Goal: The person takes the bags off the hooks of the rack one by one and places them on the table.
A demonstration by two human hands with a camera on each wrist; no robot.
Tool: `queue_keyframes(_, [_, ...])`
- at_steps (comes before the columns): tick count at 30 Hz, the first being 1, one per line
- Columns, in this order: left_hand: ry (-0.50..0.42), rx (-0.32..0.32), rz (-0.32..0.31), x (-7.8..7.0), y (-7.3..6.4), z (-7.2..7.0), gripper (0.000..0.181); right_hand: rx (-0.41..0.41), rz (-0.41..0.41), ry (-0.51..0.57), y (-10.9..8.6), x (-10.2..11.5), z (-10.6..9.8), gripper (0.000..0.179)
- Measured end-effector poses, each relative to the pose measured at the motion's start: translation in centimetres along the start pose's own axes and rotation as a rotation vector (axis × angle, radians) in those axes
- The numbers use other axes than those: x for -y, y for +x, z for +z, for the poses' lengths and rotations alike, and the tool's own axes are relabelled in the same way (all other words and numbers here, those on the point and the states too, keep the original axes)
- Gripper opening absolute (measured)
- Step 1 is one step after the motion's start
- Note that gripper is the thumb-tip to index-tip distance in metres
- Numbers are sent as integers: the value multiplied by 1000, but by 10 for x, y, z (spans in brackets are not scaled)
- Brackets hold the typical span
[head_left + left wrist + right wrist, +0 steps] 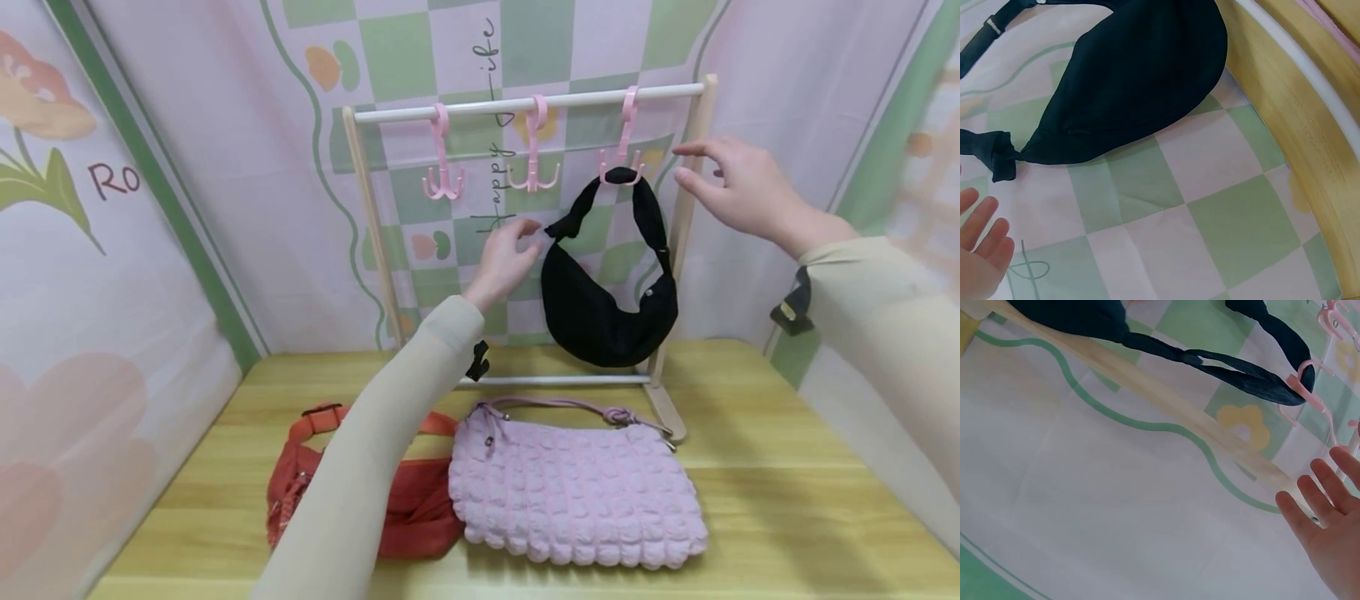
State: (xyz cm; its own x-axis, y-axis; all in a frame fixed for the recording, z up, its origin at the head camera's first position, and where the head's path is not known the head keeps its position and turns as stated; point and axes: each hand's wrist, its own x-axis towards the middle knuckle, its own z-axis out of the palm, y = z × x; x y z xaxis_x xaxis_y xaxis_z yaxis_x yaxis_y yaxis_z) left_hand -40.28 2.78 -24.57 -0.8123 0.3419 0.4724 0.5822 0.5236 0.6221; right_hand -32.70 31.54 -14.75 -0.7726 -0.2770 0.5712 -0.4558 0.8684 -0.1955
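A black shoulder bag [600, 312] hangs by its strap from the rightmost pink hook [624, 137] on a small rack. Beside the knotted left end of the strap is my left hand [504, 262], fingers loosely bent and holding nothing. In the left wrist view, the fingers of that hand [984, 250] show just below the knot. To the right of the hook, my right hand [738, 185] is raised by the rack's post, thumb and forefinger apart. Its spread fingers [1319, 500] appear near the hook in the right wrist view, with the strap [1241, 378] looped over it.
Two more pink hooks, a left one [442, 158] and a middle one [535, 150], hang on the rack's white bar [480, 108]. A pink quilted bag [577, 492] lies on the wooden table [765, 500], with a red bag [423, 517] on its left, partly behind my left sleeve.
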Motion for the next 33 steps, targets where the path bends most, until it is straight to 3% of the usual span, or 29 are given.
queue_keyframes(11, [27,17,38,1,7,5,38,-18,0,-42,14,5,-6,49])
queue_keyframes(22, [51,27,12,8,14,14,39,-30,-16,-28,25,9,-13,51])
queue_keyframes(33, [45,49,24,4,15,13,43,-60,-64,-78,38,15,-21,49])
